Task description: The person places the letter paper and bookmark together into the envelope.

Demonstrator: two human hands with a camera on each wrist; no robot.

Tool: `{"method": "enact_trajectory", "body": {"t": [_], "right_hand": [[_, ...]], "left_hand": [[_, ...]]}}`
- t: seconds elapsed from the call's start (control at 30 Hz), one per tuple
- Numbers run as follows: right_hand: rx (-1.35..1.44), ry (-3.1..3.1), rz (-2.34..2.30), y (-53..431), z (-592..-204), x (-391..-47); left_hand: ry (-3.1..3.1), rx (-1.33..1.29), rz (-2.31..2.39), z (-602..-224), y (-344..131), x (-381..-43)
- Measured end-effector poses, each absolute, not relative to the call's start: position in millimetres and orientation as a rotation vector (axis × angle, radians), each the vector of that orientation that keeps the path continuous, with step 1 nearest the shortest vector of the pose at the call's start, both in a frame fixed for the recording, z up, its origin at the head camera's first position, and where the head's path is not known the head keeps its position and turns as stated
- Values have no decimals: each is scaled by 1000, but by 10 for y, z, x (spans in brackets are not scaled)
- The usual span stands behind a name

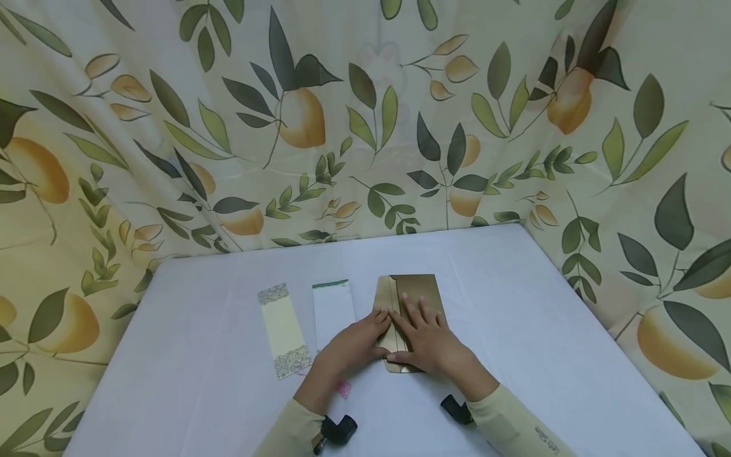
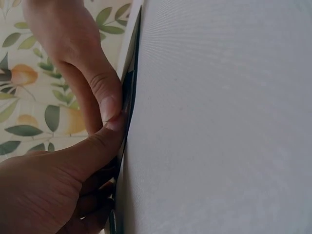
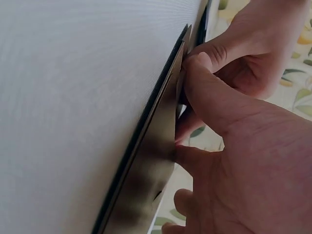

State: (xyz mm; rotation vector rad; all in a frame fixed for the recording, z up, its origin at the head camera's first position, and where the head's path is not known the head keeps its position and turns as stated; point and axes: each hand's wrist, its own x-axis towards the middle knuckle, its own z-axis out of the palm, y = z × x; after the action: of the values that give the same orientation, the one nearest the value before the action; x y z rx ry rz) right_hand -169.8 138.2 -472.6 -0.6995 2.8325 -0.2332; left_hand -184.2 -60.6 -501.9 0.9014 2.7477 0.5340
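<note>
A gold envelope-like folder lies on the table, with a lighter flap folded along its left side. My left hand rests its fingertips on that flap near the fold. Spread fingers of my right hand press on the darker gold panel. Both thumbs come together near the folder's lower part; in the left wrist view the thumb of my left hand meets that of my right hand. The right wrist view shows the gold panel edge-on, slightly raised in layers. The left fingertips are partly hidden.
Left of the folder lie a white card with a green top edge and a cream card with lace-patterned ends. A small pink piece shows by the left wrist. A white cloth covers the table; a fruit-patterned curtain hangs behind.
</note>
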Motion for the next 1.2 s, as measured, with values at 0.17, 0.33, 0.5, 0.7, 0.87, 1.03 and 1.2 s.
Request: {"method": "enact_trajectory", "body": {"t": [0.17, 0.33, 0.5, 0.7, 0.87, 1.03, 1.2], "right_hand": [[-720, 2831, -241, 1380, -4723, -1698], [-704, 2830, -225, 1390, -4714, -1699], [-689, 2843, -245, 1388, -4713, -1694], [-585, 2863, -215, 1361, -4702, -1690], [-464, 2881, -162, 1339, -4668, -1696], [-424, 2882, -207, 1336, -4657, -1703], [-452, 2903, -263, 1354, -4667, -1722]], "left_hand": [[2753, 914, 541, -5024, -621, -1833], [2746, 923, 560, -5006, -621, -1838], [2746, 924, 554, -4993, -619, -1839], [2746, 900, 544, -4996, -612, -1844], [2746, 878, 540, -4998, -600, -1850], [2744, 872, 545, -5004, -597, -1855], [2739, 865, 583, -5013, -605, -1855]]}}
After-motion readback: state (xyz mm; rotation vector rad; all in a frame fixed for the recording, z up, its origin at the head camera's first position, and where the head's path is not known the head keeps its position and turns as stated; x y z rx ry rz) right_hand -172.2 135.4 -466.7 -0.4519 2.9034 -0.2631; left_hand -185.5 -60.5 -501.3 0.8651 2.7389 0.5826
